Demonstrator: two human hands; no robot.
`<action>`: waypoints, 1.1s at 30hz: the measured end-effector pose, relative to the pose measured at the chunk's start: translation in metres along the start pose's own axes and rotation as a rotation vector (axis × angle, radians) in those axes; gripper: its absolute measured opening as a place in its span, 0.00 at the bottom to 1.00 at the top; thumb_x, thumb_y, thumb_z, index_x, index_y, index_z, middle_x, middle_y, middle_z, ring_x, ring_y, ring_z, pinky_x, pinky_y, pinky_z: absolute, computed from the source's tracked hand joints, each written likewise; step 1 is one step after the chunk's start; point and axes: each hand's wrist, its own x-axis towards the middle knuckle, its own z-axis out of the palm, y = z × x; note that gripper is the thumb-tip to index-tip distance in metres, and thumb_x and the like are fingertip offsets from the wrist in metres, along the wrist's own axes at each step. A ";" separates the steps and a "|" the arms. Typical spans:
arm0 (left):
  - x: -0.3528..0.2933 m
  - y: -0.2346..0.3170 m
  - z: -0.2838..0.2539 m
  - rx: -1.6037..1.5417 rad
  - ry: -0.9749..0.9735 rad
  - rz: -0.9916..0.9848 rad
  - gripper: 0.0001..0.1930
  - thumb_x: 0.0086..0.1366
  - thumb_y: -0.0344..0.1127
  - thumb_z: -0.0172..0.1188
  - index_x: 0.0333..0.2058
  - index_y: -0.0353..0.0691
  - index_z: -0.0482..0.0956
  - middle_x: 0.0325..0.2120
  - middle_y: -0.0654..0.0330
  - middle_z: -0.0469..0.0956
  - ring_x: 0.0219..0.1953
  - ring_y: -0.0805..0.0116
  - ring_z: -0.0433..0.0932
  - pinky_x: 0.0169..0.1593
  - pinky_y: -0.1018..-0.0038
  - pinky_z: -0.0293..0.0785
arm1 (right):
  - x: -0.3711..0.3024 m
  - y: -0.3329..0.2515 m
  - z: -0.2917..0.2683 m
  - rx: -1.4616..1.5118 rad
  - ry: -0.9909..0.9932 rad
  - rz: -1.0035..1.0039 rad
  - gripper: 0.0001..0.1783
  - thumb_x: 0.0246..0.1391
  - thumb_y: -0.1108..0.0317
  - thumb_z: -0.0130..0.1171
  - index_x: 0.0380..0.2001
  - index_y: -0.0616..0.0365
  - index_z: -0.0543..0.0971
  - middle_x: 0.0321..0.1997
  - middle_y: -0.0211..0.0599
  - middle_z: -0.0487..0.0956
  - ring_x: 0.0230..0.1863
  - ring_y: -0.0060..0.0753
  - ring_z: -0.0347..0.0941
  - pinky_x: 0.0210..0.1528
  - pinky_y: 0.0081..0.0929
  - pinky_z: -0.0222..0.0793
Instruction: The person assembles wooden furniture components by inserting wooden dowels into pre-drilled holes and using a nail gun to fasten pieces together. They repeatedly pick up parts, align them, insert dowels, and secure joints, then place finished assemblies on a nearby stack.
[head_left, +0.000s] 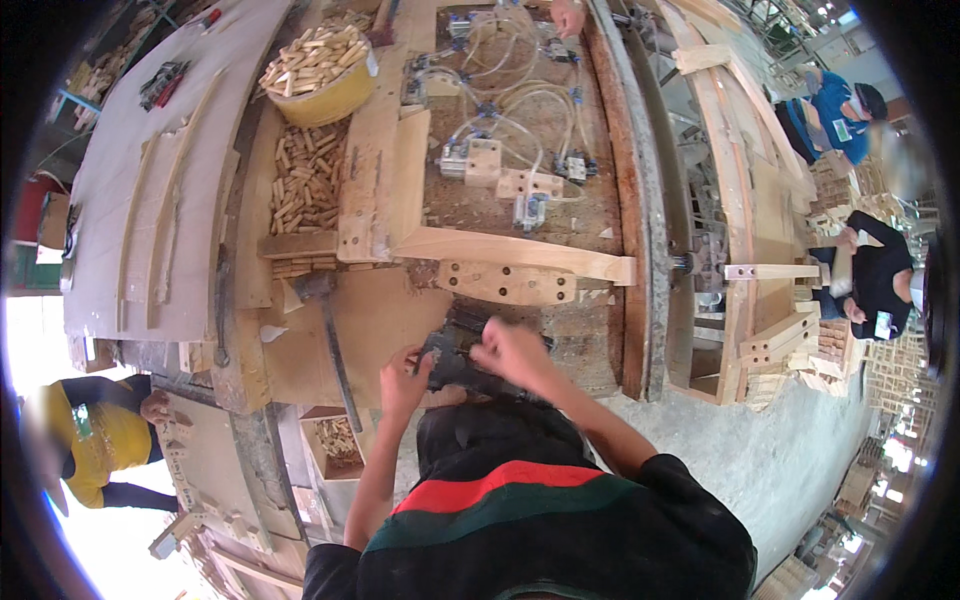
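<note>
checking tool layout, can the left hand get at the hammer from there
Probably yes: the hammer lies left of the left hand, with nothing visible between them, though that hand is at the dark object.

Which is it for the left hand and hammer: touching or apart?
Apart. Head view shows brown surface between left hand and hammer.

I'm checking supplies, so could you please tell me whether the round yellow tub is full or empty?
Full: short wooden pieces fill the round yellow tub and heap above its rim.
</note>
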 end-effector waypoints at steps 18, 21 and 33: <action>0.023 0.009 0.015 0.006 0.041 -0.115 0.14 0.60 0.38 0.63 0.40 0.34 0.81 0.30 0.51 0.82 0.30 0.58 0.81 0.37 0.67 0.76 | 0.251 0.184 -0.261 -0.110 0.615 0.363 0.23 0.52 0.48 0.65 0.34 0.61 0.79 0.30 0.45 0.82 0.34 0.44 0.79 0.38 0.38 0.73; 0.024 0.011 0.012 0.039 0.040 -0.107 0.13 0.60 0.37 0.63 0.40 0.36 0.81 0.29 0.52 0.82 0.30 0.57 0.81 0.36 0.66 0.77 | 0.217 0.114 -0.224 -0.127 0.555 0.098 0.23 0.53 0.47 0.64 0.32 0.61 0.80 0.29 0.45 0.81 0.31 0.38 0.79 0.35 0.35 0.73; 0.153 0.095 0.068 0.309 0.102 0.677 0.09 0.60 0.36 0.60 0.36 0.37 0.77 0.36 0.53 0.77 0.42 0.50 0.75 0.47 0.59 0.74 | 0.013 -0.001 -0.062 0.124 0.095 0.035 0.18 0.54 0.57 0.65 0.33 0.61 0.74 0.17 0.40 0.75 0.20 0.36 0.73 0.26 0.33 0.68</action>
